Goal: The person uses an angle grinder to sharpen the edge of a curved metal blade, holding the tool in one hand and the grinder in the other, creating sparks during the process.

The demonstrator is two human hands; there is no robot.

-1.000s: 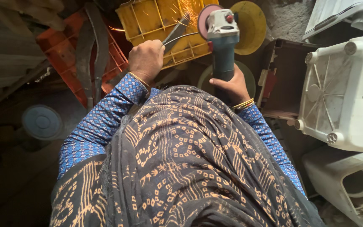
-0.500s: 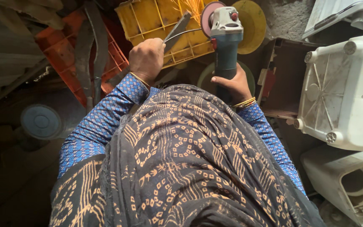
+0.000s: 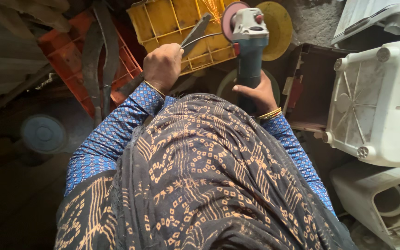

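where the right hand (image 3: pixel 255 92) wraps the dark body of the angle grinder (image 3: pixel 248 51), fingers pressed closed around it, the tool's long axis runs straight up and away from the person, ending in the pale gear head and the reddish disc (image 3: pixel 229 21) on its left side. left hand (image 3: pixel 163 67) is fisted tight around the handles of a pair of metal shears (image 3: pixel 195 34); the blades lie up and to the right from that grip, slightly parted, with the thinner one reaching across toward the disc (contact point itself too small to resolve). orange sparks (image 3: pixel 214 7) show just left of the disc, above the blades. shears lie between the two hands, left hand nearer. behind both: yellow crate (image 3: pixel 163 18), orange crate (image 3: pixel 70 46) to its left, white plastic stool (image 3: pixel 380 102) well apart on the right.
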